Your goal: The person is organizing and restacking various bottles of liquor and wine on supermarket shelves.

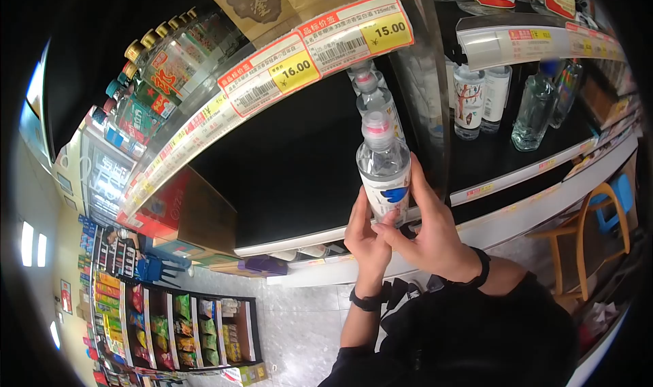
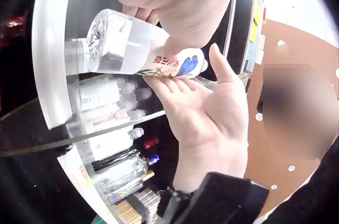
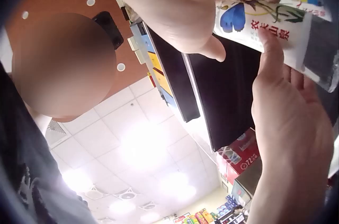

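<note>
A clear water bottle (image 1: 382, 159) with a pink-and-white cap and a white label bearing a blue picture is held upright at the shelf's front. My left hand (image 1: 367, 244) grips it from the left side. In the left wrist view its thumb presses on the printed label (image 2: 159, 57). My right hand (image 1: 439, 241) touches the right side of the bottle with straight fingers. Its thumb stands off the bottle in the right wrist view, where the label (image 3: 265, 17) shows red characters. Behind the held bottle, similar bottles (image 1: 374, 101) stand in a row, partly covered by it.
Price tags (image 1: 292, 67) line the shelf edge just above the hands. Glass bottles (image 1: 160, 74) stand on the upper shelf at left. More bottles (image 1: 469, 101) fill the right-hand shelf. A wooden chair (image 1: 578, 241) is at right, a snack rack (image 1: 166, 329) at lower left.
</note>
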Demonstrator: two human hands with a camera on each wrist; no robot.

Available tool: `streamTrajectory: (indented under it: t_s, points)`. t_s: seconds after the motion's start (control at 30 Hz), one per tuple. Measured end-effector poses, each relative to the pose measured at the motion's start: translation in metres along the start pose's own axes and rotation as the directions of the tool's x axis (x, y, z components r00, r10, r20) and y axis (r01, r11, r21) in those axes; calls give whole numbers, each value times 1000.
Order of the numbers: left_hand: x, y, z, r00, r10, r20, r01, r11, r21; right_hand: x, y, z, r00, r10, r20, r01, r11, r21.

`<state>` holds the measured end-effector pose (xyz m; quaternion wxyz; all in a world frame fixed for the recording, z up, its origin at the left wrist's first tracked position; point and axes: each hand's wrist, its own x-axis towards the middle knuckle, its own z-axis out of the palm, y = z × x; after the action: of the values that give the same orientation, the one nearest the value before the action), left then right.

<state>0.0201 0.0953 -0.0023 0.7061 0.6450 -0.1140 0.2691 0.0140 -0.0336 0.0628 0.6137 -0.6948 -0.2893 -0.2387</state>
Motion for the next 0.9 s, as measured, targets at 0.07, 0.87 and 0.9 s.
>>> streamTrajectory:
  t_s: [0.07, 0.87, 0.9]
  points:
    - [9, -1, 0, 999, -19, 41, 21, 999, -40, 1, 7, -2, 998, -8, 61, 11, 999, -50]
    - [52, -19, 21, 962, -223, 158, 187, 958, 218, -34, 59, 24, 992, 112, 59, -91, 957, -276]
    - [52, -22, 19, 961, -221, 167, 183, 959, 214, -33, 55, 20, 995, 91, 37, -77, 956, -284]
